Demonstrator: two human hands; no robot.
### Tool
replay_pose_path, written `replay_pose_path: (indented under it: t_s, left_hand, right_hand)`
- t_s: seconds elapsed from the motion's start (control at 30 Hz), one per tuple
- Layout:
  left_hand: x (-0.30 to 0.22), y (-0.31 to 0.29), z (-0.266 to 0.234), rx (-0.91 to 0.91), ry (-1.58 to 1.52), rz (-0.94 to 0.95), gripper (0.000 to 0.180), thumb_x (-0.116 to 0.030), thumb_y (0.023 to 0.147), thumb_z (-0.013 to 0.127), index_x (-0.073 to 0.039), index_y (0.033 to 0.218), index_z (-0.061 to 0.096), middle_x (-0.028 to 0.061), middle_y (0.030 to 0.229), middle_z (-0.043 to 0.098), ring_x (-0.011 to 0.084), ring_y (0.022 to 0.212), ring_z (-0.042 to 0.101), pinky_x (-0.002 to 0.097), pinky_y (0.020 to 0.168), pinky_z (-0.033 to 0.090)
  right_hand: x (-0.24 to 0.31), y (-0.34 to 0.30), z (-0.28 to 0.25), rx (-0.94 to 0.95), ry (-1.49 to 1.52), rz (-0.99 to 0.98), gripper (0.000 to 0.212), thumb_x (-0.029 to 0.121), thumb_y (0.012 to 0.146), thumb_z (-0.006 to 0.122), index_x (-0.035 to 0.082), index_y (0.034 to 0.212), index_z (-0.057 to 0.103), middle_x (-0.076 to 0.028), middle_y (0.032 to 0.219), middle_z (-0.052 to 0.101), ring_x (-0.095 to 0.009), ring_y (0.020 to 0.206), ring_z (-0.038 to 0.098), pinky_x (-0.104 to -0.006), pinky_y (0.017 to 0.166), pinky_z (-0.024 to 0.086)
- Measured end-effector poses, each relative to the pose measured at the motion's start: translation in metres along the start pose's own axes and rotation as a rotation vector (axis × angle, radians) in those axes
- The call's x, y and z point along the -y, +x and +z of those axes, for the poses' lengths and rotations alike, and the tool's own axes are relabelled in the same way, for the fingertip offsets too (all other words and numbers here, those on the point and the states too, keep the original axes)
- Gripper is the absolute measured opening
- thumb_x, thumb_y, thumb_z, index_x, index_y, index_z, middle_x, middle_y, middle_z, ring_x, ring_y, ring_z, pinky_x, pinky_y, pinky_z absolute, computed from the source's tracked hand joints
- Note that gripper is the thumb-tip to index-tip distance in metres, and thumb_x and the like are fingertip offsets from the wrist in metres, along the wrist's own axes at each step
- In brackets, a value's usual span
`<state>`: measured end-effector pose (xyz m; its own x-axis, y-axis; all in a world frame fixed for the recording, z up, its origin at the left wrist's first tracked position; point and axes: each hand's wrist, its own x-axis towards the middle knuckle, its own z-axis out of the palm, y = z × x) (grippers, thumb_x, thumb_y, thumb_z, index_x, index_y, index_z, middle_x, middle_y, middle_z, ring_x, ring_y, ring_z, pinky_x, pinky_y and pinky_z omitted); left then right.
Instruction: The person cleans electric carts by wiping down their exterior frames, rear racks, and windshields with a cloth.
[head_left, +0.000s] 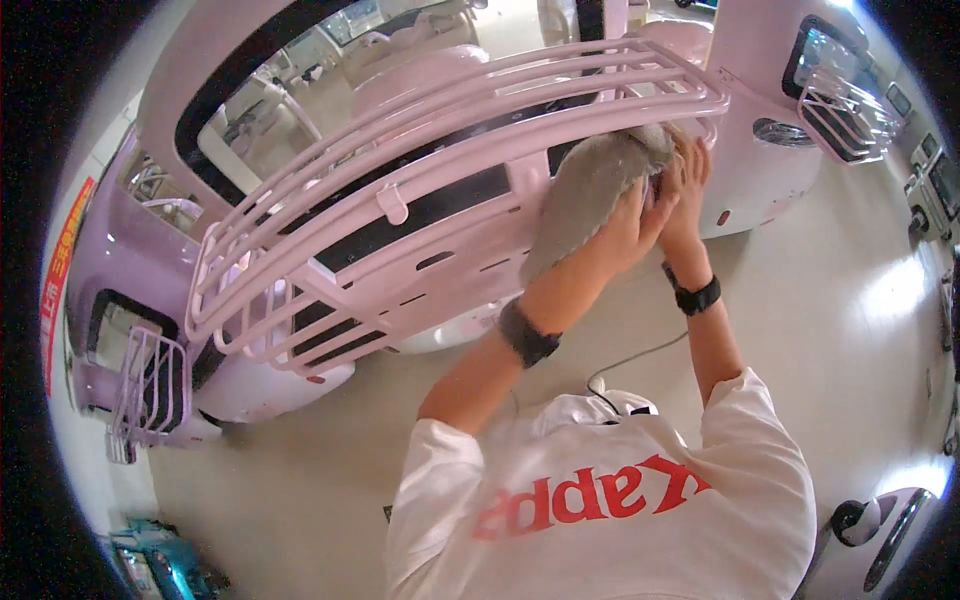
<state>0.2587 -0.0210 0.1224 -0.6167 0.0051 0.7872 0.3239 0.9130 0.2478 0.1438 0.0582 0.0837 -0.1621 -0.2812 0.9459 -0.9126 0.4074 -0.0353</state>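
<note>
A grey cloth [585, 190] hangs in folds against the right part of a pink tubular rack [400, 200] on the back of a pink vehicle. My left hand [632, 222] is closed on the cloth's right edge. Just beside it, my right hand [688, 185] has its fingers curled around the bunched upper end of the cloth. The hands nearly touch, and a small purple part shows between them. Fingertips on the far side of the cloth are hidden. Each wrist wears a black band.
Above the rack is the vehicle's window opening [400, 60]. Smaller pink racks stand at the left [150, 390] and right [848, 115]. A thin cable [640, 352] runs near my chest. Other vehicles line the right side, and a teal one [160, 560] is at lower left.
</note>
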Motion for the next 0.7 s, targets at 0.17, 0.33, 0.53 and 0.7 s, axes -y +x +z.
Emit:
replay_pose_path:
  t_s: [0.17, 0.33, 0.53, 0.7]
  left_hand:
    - [0.007, 0.026, 0.054, 0.134, -0.32, -0.257, 0.05, -0.028, 0.086, 0.045, 0.008, 0.119, 0.033, 0.0311, 0.114, 0.042, 0.0445, 0.107, 0.039, 0.0431, 0.093, 0.029]
    - [0.023, -0.004, 0.051, 0.04, 0.155, 0.027, 0.04, -0.018, 0.083, 0.048, -0.004, 0.12, 0.041, 0.0237, 0.119, 0.042, 0.0389, 0.112, 0.037, 0.048, 0.094, 0.026]
    - [0.029, -0.046, 0.0, -0.055, 0.2, 0.088, 0.039, -0.015, 0.078, 0.052, -0.005, 0.116, 0.047, 0.0187, 0.115, 0.047, 0.0333, 0.107, 0.045, 0.0412, 0.092, 0.034]
    - [-0.007, -0.044, -0.054, -0.002, 0.326, 0.172, 0.043, -0.019, 0.074, 0.058, -0.003, 0.112, 0.049, 0.0187, 0.115, 0.048, 0.0366, 0.108, 0.044, 0.0472, 0.09, 0.034]
  right_hand:
    - [-0.038, 0.008, -0.022, 0.048, -0.012, 0.103, 0.04, 0.016, 0.072, 0.052, 0.004, 0.11, 0.046, -0.011, 0.117, 0.046, -0.03, 0.112, 0.039, -0.0451, 0.1, 0.021]
    - [-0.015, 0.005, -0.031, -0.034, 0.16, 0.213, 0.036, 0.005, 0.071, 0.051, 0.004, 0.106, 0.049, -0.011, 0.116, 0.048, -0.03, 0.112, 0.04, -0.0412, 0.097, 0.026]
    - [0.021, 0.004, -0.04, -0.024, 0.264, 0.162, 0.03, -0.007, 0.062, 0.054, 0.002, 0.091, 0.056, -0.009, 0.102, 0.055, -0.029, 0.103, 0.047, -0.0389, 0.088, 0.036]
    - [0.05, 0.011, -0.044, -0.31, 0.438, 0.085, 0.019, -0.009, 0.065, 0.054, -0.002, 0.082, 0.057, -0.012, 0.092, 0.058, -0.027, 0.086, 0.055, -0.0327, 0.075, 0.045]
